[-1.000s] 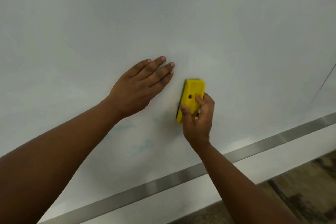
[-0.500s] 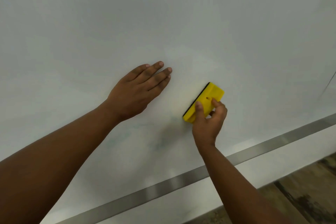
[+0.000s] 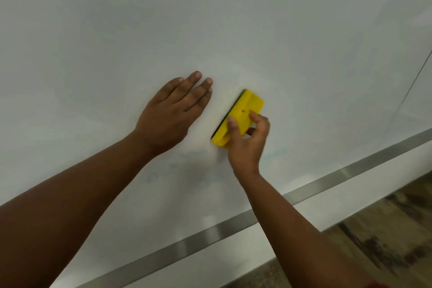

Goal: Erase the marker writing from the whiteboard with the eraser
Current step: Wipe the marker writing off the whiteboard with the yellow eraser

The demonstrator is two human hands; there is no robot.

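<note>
A large whiteboard (image 3: 233, 18) fills most of the view. My right hand (image 3: 247, 142) grips a yellow eraser (image 3: 245, 107) with a black felt face pressed against the board. The eraser is tilted, its upper end pointing up and right. My left hand (image 3: 173, 112) lies flat on the board just left of the eraser, fingers straight and together. Faint bluish-green marker smears (image 3: 187, 166) show on the board below both hands.
A metal strip (image 3: 327, 175) runs along the whiteboard's lower edge, with a white band beneath it. Brown patterned floor (image 3: 385, 241) shows at the lower right. A thin dark seam (image 3: 418, 77) crosses the board at the far right.
My right hand has swept the eraser right and down, then back left and up toward my left hand. The eraser went from near upright to tilted. My left hand stayed flat.
</note>
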